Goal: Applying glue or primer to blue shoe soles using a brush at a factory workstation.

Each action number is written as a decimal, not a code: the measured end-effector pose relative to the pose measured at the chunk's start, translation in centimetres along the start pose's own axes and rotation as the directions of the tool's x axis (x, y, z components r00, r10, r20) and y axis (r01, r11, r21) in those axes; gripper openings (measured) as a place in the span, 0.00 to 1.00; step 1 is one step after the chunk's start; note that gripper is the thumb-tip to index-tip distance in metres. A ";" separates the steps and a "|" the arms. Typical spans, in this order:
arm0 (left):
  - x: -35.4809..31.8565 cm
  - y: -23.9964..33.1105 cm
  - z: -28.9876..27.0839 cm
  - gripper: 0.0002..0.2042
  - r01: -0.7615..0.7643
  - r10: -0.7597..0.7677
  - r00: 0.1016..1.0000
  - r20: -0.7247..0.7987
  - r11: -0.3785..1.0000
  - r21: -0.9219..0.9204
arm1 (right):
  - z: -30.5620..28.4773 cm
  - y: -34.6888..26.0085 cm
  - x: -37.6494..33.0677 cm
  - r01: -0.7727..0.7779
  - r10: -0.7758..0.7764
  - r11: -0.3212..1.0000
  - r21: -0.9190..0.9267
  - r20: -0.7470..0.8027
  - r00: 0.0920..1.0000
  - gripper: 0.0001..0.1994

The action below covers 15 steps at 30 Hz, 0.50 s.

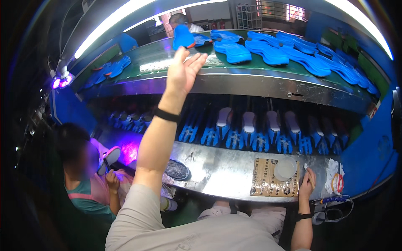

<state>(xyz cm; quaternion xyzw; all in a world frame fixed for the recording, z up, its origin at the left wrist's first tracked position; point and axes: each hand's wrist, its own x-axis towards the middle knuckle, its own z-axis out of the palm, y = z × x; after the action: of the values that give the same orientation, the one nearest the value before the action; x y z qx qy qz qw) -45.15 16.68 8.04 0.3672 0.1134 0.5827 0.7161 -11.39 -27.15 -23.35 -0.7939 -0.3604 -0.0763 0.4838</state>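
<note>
My left hand (184, 71) is raised over the upper green conveyor belt (157, 62), with its fingers stretched out and apart. Just beyond its thumb tip, a blue shoe insole (183, 37) stands tilted up; I cannot tell whether the thumb touches it. At the right of the metal bench, my right hand (307, 184) lies by the front edge, beside a taped cardboard sheet (264, 178). Its fingertips are closed on a small white scrap (305, 166). A clear round tub (285, 168) with pale contents sits on the cardboard.
Several blue insoles (268, 52) lie along the belt, and more rest on a lower rack (248, 125). A dark oval insole-shaped piece (178, 170) is on the bench (217, 173). White gloves (333, 178) lie at right. A co-worker (86, 167) sits at left holding a shoe; another person (180, 20) is behind the belt.
</note>
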 end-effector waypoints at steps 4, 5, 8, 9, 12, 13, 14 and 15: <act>-4.7 -3.8 -0.8 0.20 -0.142 0.088 0.977 0.194 0.948 0.284 | 0.5 -0.7 0.4 -0.012 0.011 0.999 0.039 0.016 1.000 0.12; -6.3 -4.4 -0.5 0.19 -0.118 0.049 0.978 0.201 0.931 0.347 | 0.9 -0.7 0.5 0.010 -0.011 0.999 0.040 0.037 0.999 0.12; -11.1 -6.7 2.2 0.21 -0.023 -0.131 0.914 0.384 0.927 0.373 | -0.7 -0.1 0.3 0.030 -0.030 0.999 0.016 -0.026 0.999 0.12; -12.9 -7.6 2.2 0.20 0.067 -0.250 0.868 0.429 0.915 0.398 | -0.5 -0.8 0.5 0.021 -0.020 1.000 0.024 -0.024 1.000 0.11; -19.1 -10.8 1.8 0.20 0.214 -0.611 0.488 0.623 0.776 0.593 | -0.1 -0.5 0.4 0.010 -0.010 0.999 0.040 -0.013 1.000 0.11; -21.6 -12.4 1.1 0.21 0.291 -0.679 0.303 0.668 0.734 0.614 | 0.2 -0.7 0.6 0.036 -0.035 0.999 0.041 -0.016 0.999 0.11; -23.9 -14.2 0.6 0.22 0.068 -0.702 0.163 0.693 0.709 0.702 | 0.0 -0.7 0.5 0.025 -0.024 0.999 0.024 -0.041 0.999 0.11; -26.0 -14.3 2.4 0.23 0.156 -0.890 -0.072 0.450 0.436 0.887 | -0.2 -0.4 0.5 0.007 -0.006 0.999 0.041 -0.027 1.000 0.11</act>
<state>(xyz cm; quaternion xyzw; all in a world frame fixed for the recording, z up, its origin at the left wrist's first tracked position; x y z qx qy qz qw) -40.64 -8.82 -6.62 0.7408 -0.0156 -0.2077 0.6386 -11.25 -26.94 -22.70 -0.7816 -0.3578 -0.0812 0.5046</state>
